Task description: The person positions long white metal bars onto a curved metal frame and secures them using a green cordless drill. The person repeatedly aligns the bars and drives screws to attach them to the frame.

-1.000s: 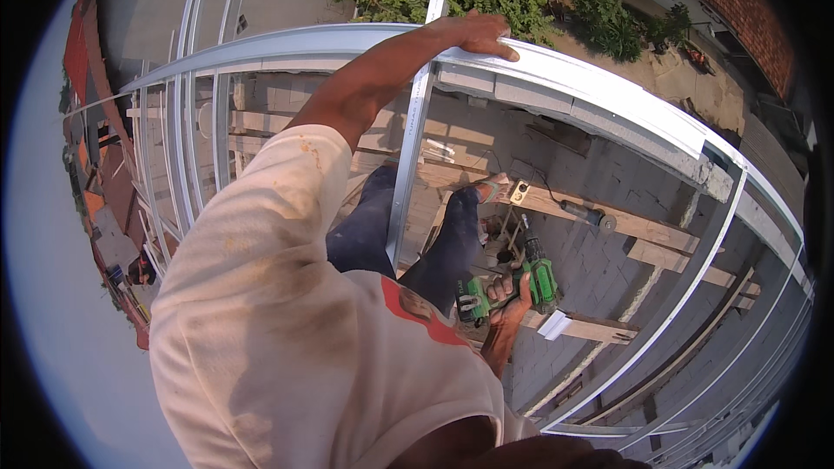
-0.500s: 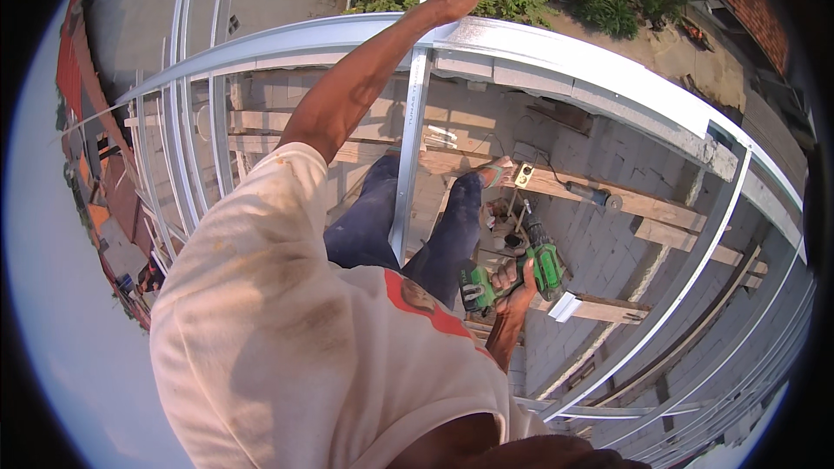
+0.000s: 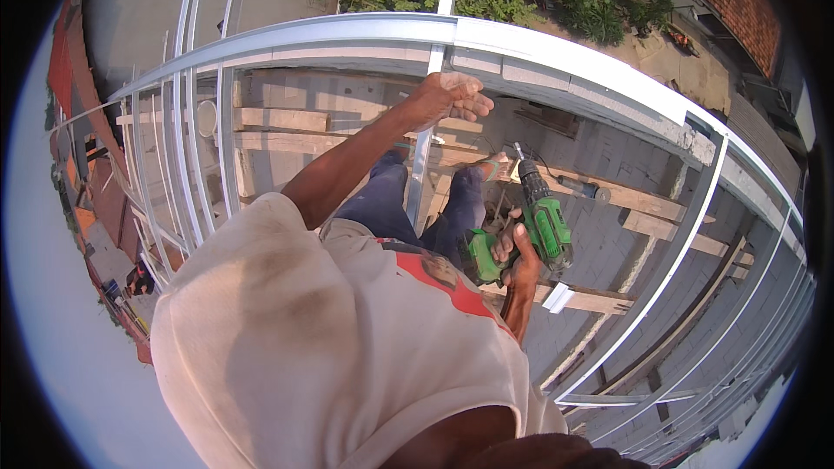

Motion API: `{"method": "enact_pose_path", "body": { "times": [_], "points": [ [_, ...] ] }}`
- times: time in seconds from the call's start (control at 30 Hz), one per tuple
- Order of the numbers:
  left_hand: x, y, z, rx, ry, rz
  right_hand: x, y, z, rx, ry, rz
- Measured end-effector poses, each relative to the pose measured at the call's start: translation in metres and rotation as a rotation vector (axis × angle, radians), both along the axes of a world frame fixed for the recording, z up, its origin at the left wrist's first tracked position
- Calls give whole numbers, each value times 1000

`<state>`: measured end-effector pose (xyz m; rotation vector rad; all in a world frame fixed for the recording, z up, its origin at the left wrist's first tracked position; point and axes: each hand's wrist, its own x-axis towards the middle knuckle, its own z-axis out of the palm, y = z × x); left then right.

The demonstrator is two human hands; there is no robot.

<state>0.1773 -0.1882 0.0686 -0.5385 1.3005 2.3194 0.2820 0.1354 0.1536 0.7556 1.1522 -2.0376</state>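
Note:
My right hand (image 3: 519,262) is wrapped round the grip of a green and black cordless drill (image 3: 549,224). Its chuck and bit point up and away from me, above the wooden planks. In front of my chest my left hand (image 3: 452,98) hovers with its fingers loosely bent and apart, and I see nothing in it. Just beyond that hand runs a long silvery metal beam (image 3: 365,29), laid along the top of a block wall. A narrow metal channel (image 3: 417,175) crosses under the beam and comes back between my legs; my left hand and forearm cover part of it.
Wooden planks (image 3: 282,141) lie under my feet, high above a grey floor. A power tool (image 3: 584,188) and a short metal offcut (image 3: 558,298) rest on planks to the right. Metal channels (image 3: 184,148) stand at the left, and a slanting metal bar (image 3: 673,269) is at the right.
My left hand has come off the metal beam and drawn back toward me, below it. The drill in my right hand has been raised and moved a little farther away.

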Motion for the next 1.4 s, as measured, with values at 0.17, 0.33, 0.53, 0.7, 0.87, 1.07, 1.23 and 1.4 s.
{"method": "enact_pose_path", "body": {
  "times": [0.17, 0.33, 0.53, 0.7, 0.87, 1.07, 1.23, 1.4],
  "points": [
    [26, 5, 29, 3, -50, -18, 2, -18, 37, 0, 160, 185],
    [53, 6, 34, -99, -87, 70, 10, -38, 60, 40, 261, 301],
    [65, 11, 30, 230, -73, 326, 18, -58, 78, 119, 370, 304],
    [60, 3, 49, 274, -58, 444, 1, -84, 87, 180, 450, 297],
    [55, -10, 52, 292, -79, 435, -13, -82, 75, 373, 478, 409],
    [51, -6, 58, 260, -140, 417, -16, -92, 95, 386, 462, 484],
    [54, -4, 67, 223, -136, 348, -9, -91, 94, 390, 440, 512],
    [56, -8, 71, 137, -60, 276, 0, -82, 79, 378, 426, 516]
  ]
}}
